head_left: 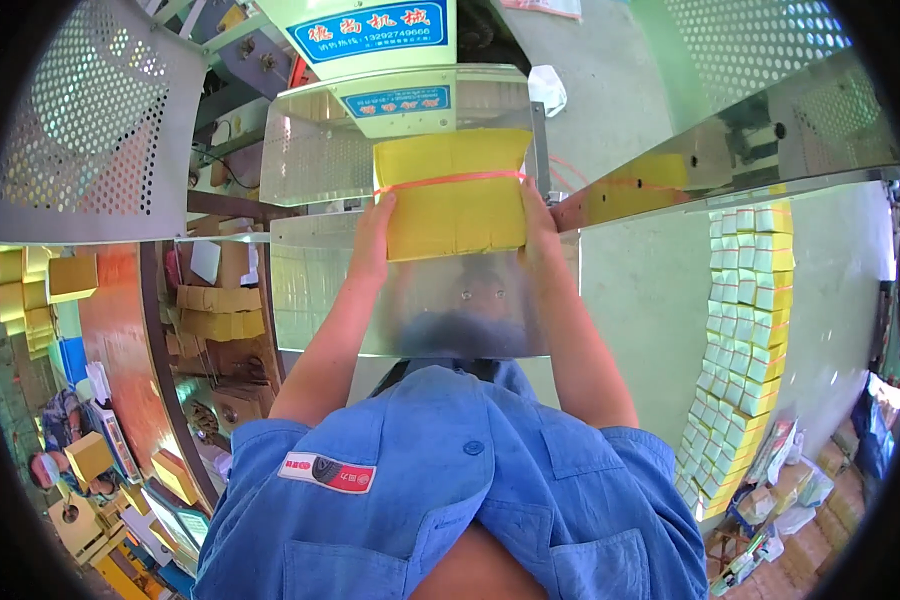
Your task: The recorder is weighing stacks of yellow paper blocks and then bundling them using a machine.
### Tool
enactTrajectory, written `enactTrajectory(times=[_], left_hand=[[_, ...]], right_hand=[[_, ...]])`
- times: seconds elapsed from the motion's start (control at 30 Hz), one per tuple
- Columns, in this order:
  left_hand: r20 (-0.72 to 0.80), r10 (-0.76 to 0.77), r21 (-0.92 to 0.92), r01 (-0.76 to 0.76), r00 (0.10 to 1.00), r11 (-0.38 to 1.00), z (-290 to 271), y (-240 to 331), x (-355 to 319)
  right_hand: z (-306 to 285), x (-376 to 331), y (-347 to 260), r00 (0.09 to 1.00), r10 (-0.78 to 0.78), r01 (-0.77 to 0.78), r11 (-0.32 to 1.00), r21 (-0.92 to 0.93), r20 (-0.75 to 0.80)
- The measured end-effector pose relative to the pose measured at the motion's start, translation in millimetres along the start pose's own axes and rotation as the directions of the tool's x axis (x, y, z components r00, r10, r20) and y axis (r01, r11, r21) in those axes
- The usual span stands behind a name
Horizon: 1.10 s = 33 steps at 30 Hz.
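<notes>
1. Now your left hand (372,238) and right hand (541,232) hold the yellow stack (455,220), one on each side.
2. A pink band (452,180) runs across it.
3. It is over the far edge of the shiny metal plate (440,315); I can't tell if they touch.

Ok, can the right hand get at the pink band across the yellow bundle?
Probably yes: the right hand is on the right side of the yellow bundle, close to where the pink band reaches that side, with nothing visible between.
</notes>
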<state>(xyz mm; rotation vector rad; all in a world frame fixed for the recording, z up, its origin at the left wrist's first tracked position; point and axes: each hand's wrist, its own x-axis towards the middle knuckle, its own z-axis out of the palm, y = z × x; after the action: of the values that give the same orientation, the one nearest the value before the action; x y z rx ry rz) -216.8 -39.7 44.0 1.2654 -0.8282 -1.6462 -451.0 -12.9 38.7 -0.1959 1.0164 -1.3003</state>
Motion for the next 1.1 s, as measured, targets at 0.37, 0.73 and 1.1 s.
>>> enactTrajectory(times=[0.37, 0.73, 1.1], left_hand=[[-0.027, 0.030, 0.035, -0.029, 0.999, 0.999, 7.0, 8.5, -4.1], [-0.353, 0.029, -0.100, -0.069, 0.935, 0.993, -78.7, -0.2, -78.0], [-0.062, 0.106, 0.261, -0.086, 0.992, 0.961, -95.1, 34.9, -92.9]], right_hand=[[-5.7, -0.1, 9.6, 0.992, -0.112, 0.111, 0.993, -0.027, -0.061], [26.6, -85.1, 57.3, 0.967, -0.235, 0.246, 0.742, -0.623, 0.102], [-0.9, -95.4, 66.8, 0.989, -0.092, 0.116, 0.966, 0.230, -0.113]])
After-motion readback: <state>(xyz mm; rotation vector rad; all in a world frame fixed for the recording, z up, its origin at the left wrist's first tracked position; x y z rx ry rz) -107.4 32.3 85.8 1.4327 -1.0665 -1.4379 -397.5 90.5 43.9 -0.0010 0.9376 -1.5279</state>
